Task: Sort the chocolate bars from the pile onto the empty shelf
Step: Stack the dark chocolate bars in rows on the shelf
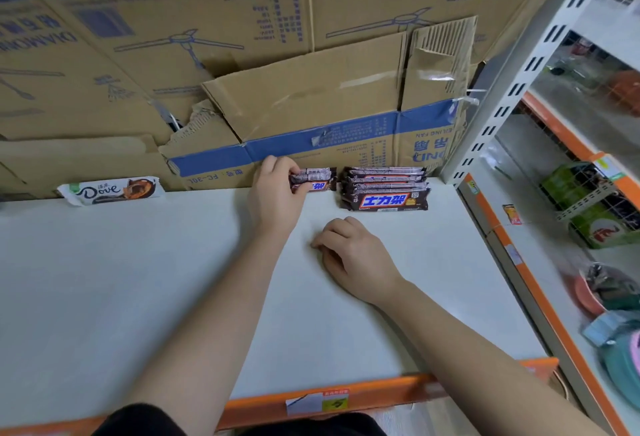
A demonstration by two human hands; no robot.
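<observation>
Pinching a couple of bars [317,180] just left of the Snickers stack [384,190], the left hand [273,195] looks mid-placement, probably just needs to let go next; right hand [353,257] sits loose and empty.

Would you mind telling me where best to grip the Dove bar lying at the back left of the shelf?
Pinch the Dove bar across its short width near the middle, coming from the front and above. It lies lengthwise against the cardboard at the back of the shelf, leaving its front long edge free.
</observation>
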